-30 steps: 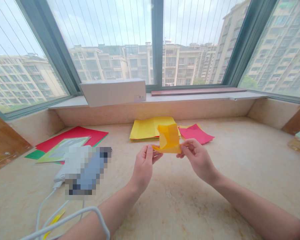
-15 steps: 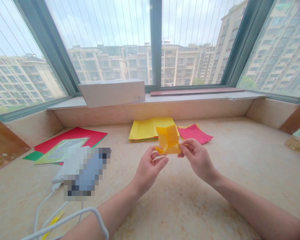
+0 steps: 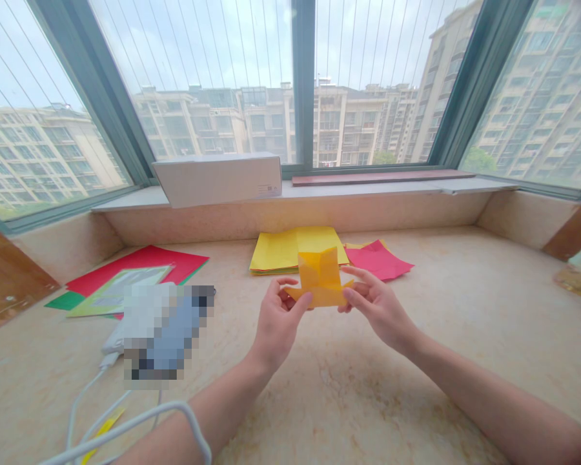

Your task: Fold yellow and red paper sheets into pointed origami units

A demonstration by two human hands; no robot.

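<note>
Between my two hands is a folded yellow-orange sheet of origami paper, its creased upper part standing up and a pointed flap sticking out at each side. My left hand pinches its lower left corner, thumb in front and fingers behind. At the lower right corner, the thumb and fingers of my right hand grip it too. Behind the folded paper lies a stack of yellow paper, with other colours showing at its lower edge. Pink-red paper sheets lie just beyond my right hand.
Red paper, green paper and a clear-windowed packet lie at the left. Nearer are a blurred-out device, white cables and a yellow strip. A white box stands on the window sill.
My left hand let go of the paper's left side, then took hold of it again. The paper has turned flatter towards me, and its side flaps now stick out on both sides.
</note>
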